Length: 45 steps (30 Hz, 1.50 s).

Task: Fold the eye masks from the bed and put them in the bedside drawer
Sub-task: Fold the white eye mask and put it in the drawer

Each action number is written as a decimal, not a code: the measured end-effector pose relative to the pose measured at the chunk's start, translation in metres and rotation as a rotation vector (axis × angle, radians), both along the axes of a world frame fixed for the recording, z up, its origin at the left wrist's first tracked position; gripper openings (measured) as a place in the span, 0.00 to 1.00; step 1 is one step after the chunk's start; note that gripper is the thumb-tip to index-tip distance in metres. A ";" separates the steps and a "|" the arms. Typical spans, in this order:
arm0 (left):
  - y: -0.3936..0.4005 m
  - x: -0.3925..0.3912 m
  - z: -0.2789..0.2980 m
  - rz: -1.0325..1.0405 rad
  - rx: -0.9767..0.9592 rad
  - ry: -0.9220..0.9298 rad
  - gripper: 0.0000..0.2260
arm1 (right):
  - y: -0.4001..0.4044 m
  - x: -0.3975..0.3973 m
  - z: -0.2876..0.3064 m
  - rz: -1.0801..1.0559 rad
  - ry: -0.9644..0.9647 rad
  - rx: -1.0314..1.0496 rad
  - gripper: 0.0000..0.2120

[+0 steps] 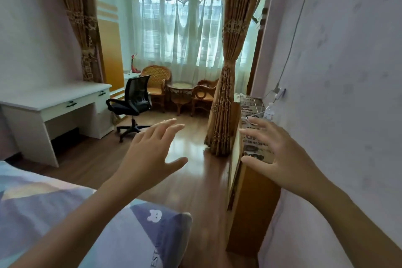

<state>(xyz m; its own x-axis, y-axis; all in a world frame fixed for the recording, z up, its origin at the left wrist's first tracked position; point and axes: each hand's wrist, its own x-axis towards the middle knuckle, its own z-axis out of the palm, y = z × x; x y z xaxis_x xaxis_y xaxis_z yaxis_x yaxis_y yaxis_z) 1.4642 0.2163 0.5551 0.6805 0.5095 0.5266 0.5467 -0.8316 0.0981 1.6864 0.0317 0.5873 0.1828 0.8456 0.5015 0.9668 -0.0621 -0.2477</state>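
Both my hands hang out ahead of me with nothing in the grip: the left hand (150,148) flat, fingers straight and spread over the floor (195,172), the right hand (280,159) likewise spread, fingers apart, in front of the cabinet (250,206) that stands against the right wall. The cabinet is orange-brown wood, its top covered by a printed cloth (252,135); a bottle (269,111) and white cables sit at its far end. I cannot make out a drawer front from here. At lower left lies the bed (43,213), its cover in blue, lilac and pink blocks with a small white bear print. I see no eye masks on the part of it in view. Beyond stand a white table (50,100), a black chair (132,102) and tied curtains (230,67).
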 end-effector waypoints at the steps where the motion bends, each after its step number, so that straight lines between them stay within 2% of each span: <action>1: 0.022 0.020 -0.004 0.006 0.002 0.007 0.34 | 0.025 0.022 -0.003 0.005 -0.004 -0.007 0.26; 4: 0.091 0.062 -0.010 0.085 -0.002 0.019 0.35 | 0.113 0.080 -0.005 0.063 -0.007 -0.054 0.27; 8: 0.186 0.076 -0.007 0.254 -0.005 0.038 0.35 | 0.256 0.119 0.004 0.204 -0.048 -0.076 0.27; 15: 0.334 0.045 -0.015 0.650 -0.004 0.090 0.35 | 0.489 0.117 -0.005 0.539 -0.111 -0.021 0.27; 21: 0.421 0.049 -0.024 0.845 -0.032 0.122 0.33 | 0.632 0.115 -0.012 0.741 -0.177 -0.047 0.27; 29: 0.520 0.049 -0.042 1.177 -0.030 0.171 0.31 | 0.811 0.071 -0.029 1.034 -0.247 0.007 0.30; 37: 0.627 0.048 -0.071 1.493 -0.179 0.146 0.30 | 0.982 0.057 -0.049 1.233 -0.380 -0.049 0.34; 41: 0.661 0.041 -0.081 1.608 -0.227 0.100 0.31 | 1.043 0.010 -0.054 1.391 -0.425 -0.038 0.31; 45: 0.651 0.014 -0.099 1.745 -0.295 0.094 0.31 | 1.078 -0.071 -0.078 1.570 -0.422 -0.081 0.29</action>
